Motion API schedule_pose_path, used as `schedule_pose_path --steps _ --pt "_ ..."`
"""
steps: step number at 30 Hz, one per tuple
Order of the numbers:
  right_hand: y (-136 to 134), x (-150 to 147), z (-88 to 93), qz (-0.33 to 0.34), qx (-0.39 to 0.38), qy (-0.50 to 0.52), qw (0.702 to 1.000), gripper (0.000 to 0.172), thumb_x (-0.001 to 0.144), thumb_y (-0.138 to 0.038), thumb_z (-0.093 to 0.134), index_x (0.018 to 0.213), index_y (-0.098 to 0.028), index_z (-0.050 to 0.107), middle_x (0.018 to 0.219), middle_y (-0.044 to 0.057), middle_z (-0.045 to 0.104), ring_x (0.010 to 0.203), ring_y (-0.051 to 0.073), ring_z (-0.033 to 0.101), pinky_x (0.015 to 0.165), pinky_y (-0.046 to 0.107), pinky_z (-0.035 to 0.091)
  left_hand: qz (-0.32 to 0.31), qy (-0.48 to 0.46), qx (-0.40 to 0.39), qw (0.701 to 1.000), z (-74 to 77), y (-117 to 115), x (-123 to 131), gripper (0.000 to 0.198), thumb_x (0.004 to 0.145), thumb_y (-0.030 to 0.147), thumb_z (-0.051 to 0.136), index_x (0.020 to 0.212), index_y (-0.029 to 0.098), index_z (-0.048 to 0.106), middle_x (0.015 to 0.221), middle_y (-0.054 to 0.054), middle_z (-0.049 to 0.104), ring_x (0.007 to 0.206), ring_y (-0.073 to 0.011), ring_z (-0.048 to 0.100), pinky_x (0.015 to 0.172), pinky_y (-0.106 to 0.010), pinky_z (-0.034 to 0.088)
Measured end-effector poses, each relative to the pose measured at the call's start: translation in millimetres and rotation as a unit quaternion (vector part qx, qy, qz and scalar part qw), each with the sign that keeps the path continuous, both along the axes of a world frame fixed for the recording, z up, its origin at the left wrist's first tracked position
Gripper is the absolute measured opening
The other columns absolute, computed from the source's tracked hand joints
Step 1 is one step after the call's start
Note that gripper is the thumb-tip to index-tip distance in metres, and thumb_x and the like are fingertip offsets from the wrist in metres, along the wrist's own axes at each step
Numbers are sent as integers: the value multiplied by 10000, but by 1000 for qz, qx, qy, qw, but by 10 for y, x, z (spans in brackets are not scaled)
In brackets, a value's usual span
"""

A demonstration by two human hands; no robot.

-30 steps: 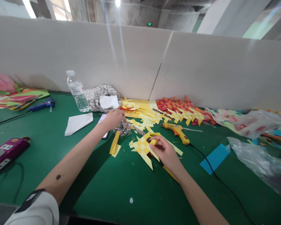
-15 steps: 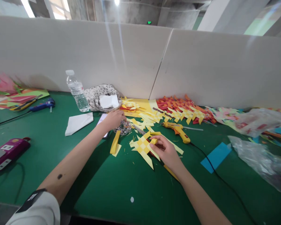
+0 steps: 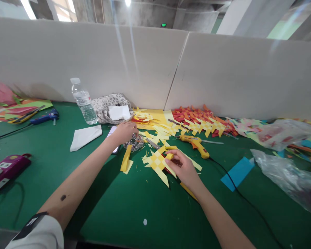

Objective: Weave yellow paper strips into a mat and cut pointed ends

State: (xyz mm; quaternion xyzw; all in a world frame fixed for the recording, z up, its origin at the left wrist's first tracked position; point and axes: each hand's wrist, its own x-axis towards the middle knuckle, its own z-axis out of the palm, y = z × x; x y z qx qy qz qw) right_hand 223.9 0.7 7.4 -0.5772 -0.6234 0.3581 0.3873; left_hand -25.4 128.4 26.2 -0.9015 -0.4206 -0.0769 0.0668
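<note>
My right hand (image 3: 184,166) is closed on a woven paper fish (image 3: 157,162) in pale and deeper yellow checks, thumb and fingers at its right end. Scissors (image 3: 152,144) lie partly under the fish, their blades pointing up and left. My left hand (image 3: 126,131) reaches over a clear round dish (image 3: 135,142) of small dark and white pieces. Its fingers are drawn together and point down; whatever is between them is hidden. Close to the dish lie a folded yellow strip (image 3: 125,158) and a phone (image 3: 115,149), partly covered by my left wrist.
A yellow glue gun (image 3: 195,144) with a black cord lies to the right, near blue paper (image 3: 237,173). Red and yellow woven pieces (image 3: 197,119) line the wall. A water bottle (image 3: 84,103), white tissue (image 3: 85,137) and purple power strip (image 3: 9,171) are on the left.
The whole view has shifted slightly. My left hand stays over the dish, and my right hand keeps its hold on the paper fish.
</note>
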Motion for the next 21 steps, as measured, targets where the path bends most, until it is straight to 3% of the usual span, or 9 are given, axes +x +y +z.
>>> schedule_pose_path --steps 11,21 --pt "0 3 -7 -4 -1 6 1000 248 742 -394 585 912 -218 544 751 15 646 660 178 598 636 319 481 -23 2 -7 1000 -57 19 2 425 679 -21 425 803 266 713 943 -26 626 891 -178 584 768 -313 440" --pt "-5 2 -1 -3 -4 8 1000 246 745 -379 590 922 -214 544 757 15 646 671 181 600 633 317 476 -9 1 5 1000 7 18 -21 423 665 -15 430 830 257 708 988 -19 643 936 -179 577 775 -300 442"
